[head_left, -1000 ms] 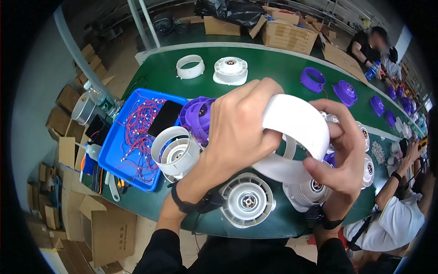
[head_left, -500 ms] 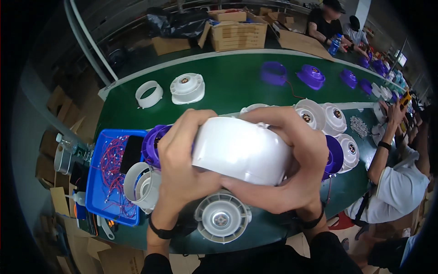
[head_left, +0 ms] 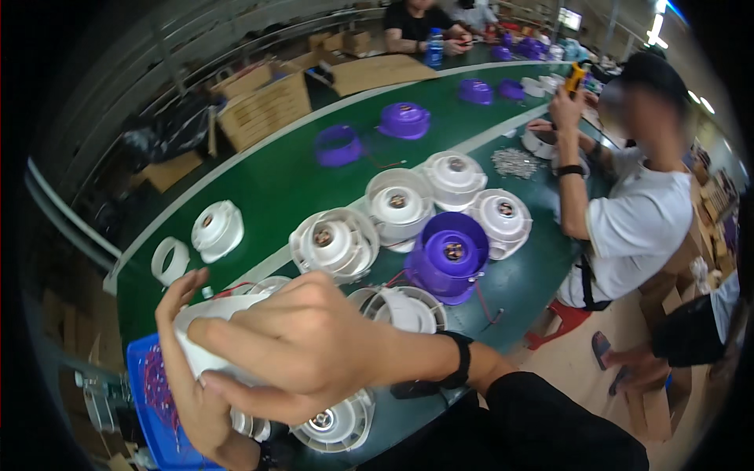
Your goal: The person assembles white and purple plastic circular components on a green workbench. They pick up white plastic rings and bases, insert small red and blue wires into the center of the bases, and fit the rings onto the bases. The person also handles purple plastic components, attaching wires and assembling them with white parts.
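Wires (head_left: 157,385) in tray (head_left: 138,396), left; ring (head_left: 210,309) between fingers (head_left: 251,337); housings (head_left: 399,206) on table (head_left: 290,188); carton (head_left: 265,111) behind.

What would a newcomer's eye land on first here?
Probably the right hand and left hand, large at the lower left, holding a smooth white part between them. Next, perhaps, the deep purple housing, vivid beside white housings, just right of centre. The blue tray of tangled wires, near the lower left edge, also stands out.
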`<state>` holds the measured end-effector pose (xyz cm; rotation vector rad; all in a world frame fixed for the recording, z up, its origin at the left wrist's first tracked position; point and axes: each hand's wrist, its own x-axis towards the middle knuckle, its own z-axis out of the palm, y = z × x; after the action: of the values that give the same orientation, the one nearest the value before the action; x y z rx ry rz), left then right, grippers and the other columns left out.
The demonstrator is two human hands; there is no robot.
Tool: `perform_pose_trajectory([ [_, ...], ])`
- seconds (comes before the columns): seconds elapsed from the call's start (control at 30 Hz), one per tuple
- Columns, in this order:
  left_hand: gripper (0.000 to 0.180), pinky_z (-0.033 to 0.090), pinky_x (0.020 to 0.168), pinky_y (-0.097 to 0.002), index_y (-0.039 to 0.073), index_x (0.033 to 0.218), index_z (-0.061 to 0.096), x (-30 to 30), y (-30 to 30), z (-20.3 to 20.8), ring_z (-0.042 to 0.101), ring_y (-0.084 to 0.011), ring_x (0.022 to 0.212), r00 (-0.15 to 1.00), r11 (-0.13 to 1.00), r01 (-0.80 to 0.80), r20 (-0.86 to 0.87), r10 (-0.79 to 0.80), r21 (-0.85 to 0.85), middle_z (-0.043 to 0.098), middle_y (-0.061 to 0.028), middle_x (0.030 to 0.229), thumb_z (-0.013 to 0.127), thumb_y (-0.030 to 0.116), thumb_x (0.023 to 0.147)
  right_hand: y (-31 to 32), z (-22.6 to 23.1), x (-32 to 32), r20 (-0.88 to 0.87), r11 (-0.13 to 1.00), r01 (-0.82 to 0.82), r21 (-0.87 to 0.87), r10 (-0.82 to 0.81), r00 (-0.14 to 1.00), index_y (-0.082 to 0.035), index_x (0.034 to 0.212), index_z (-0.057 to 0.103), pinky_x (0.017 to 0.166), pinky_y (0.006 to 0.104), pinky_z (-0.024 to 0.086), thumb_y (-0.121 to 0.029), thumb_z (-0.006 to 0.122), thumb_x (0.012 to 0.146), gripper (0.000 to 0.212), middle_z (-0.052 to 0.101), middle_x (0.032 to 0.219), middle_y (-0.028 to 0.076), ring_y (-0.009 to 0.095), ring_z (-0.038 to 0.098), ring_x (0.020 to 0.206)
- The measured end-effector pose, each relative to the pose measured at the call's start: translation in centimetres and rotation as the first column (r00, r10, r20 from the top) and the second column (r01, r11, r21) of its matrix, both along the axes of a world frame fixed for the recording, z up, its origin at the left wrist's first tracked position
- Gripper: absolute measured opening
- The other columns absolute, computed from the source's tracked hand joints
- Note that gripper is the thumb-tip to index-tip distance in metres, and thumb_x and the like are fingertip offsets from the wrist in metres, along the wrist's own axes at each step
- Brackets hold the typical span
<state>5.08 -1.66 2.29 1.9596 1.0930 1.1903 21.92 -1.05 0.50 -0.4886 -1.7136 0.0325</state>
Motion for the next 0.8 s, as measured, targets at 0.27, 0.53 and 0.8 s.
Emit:
perform_pose_trajectory([
  [0.27,0.085,0.036,0.111,-0.0486,-0.003,0.14,0.041,-0.9,-1.4,-0.6,0.048,-0.0358,0.131,0.969,0.889,-0.102,-0.157,0.19,0.445,0.045,-0.0227,0.139,0.056,0.063,0.089,-0.3,0.4,-0.2,-0.079,0.985,-0.112,-0.132,0.102,0.992,-0.006,0.059,0.055,0.038,0.0333,0.036,-0.022,0.072,0.082,0.033,0.052,0.05,0.005,0.022,0.053,0.04],
  [0.53,0.062,0.039,0.11,-0.0516,0.001,0.135,0.045,-1.5,-0.8,-1.9,0.052,-0.0398,0.127,1.0,0.875,0.006,0.002,-0.008,0.483,0.045,-0.0247,0.138,0.036,0.052,0.101,-1.0,0.9,0.6,0.045,0.992,-0.129,-0.008,0.129,0.991,-0.008,0.053,0.049,0.036,0.0346,0.03,-0.022,0.075,0.08,0.04,0.044,0.047,0.003,0.021,0.048,0.038],
  [0.8,0.056,0.041,0.109,-0.0491,-0.002,0.13,0.05,-1.1,-1.2,-1.4,0.052,-0.0394,0.127,0.999,0.944,-0.012,0.034,0.001,0.33,0.048,-0.0257,0.136,0.032,0.044,0.103,-1.1,1.1,1.5,0.05,0.992,-0.123,-0.013,0.123,0.991,-0.008,0.054,0.049,0.036,0.0342,0.03,-0.02,0.075,0.079,0.039,0.045,0.046,0.002,0.021,0.048,0.037],
])
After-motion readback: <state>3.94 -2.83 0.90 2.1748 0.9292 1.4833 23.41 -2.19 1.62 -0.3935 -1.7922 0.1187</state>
